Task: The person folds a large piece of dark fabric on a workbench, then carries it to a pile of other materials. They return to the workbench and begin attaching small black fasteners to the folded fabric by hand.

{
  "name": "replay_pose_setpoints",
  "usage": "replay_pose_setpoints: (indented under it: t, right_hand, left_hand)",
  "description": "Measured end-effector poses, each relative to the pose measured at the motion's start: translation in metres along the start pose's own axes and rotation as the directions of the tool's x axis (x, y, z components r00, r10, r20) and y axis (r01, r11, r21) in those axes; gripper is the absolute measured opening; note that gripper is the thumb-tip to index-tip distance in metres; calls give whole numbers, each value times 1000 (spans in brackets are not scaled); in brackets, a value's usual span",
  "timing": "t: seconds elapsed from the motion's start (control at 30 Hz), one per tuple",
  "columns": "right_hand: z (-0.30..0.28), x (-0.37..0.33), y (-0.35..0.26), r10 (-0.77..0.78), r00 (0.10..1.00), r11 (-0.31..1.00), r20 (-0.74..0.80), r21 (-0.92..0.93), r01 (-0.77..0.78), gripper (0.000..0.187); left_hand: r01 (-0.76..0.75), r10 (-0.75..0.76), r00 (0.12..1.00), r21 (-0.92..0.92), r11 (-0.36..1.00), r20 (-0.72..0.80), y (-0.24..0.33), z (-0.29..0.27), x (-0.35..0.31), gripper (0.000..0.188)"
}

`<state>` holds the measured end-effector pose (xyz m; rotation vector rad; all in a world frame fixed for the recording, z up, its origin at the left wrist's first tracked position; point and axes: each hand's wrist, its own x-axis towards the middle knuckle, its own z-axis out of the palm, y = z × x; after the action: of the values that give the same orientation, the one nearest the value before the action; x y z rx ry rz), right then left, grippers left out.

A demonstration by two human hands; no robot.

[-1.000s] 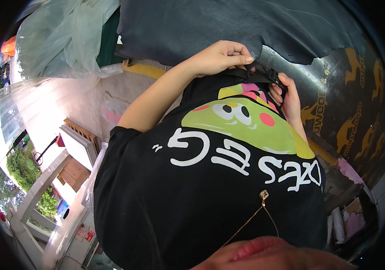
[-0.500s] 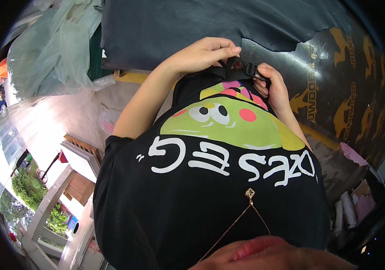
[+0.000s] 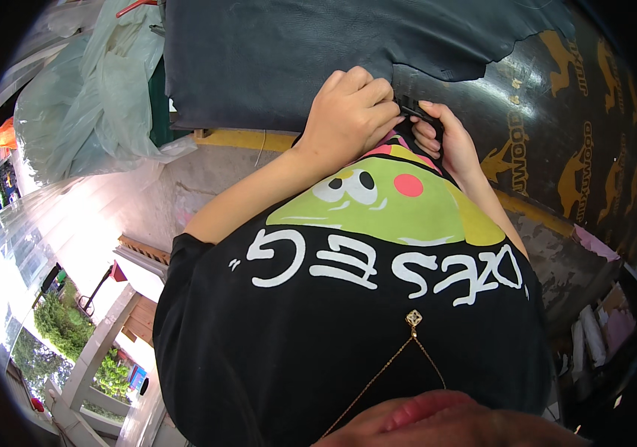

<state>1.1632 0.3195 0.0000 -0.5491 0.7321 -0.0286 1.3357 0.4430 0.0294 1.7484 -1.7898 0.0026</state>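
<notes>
Black strap piece (image 3: 417,113) pinched between your left hand (image 3: 348,112) and right hand (image 3: 449,141), both clamped on it; dark leather sheet (image 3: 273,59) beyond hands. Work mid-way, strap not yet released.

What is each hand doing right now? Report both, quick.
Left hand: closed, fingers curled, pinching a small black piece by the dark leather sheet.
Right hand: closed on the same small black piece.

Glossy dark printed board (image 3: 557,127) as work surface; dark leather sheet (image 3: 296,52) lying directly on it, edge ragged.
</notes>
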Motion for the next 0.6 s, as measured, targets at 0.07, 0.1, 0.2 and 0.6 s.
replay_pose_setpoints:
  t: [0.07,0.1,0.2,0.6]
  right_hand:
    - [2,0,0,33,999,999,-20,6,-32,30]
    - [1,1,2,53,998,999,-29,16,-52,30]
    - [-3,4,5,118,993,988,-21,103,-115,31]
    - [26,-11,-22,-269,963,871,27,-420,255,20]
  left_hand:
    - [-33,33,999,-22,999,37,1,2,0,14]
    - [-49,51,997,-35,998,55,1,3,0,13]
    - [-97,105,988,-75,992,114,2,5,4,11]
    - [160,-166,985,-112,981,-44,-2,0,-9,21]
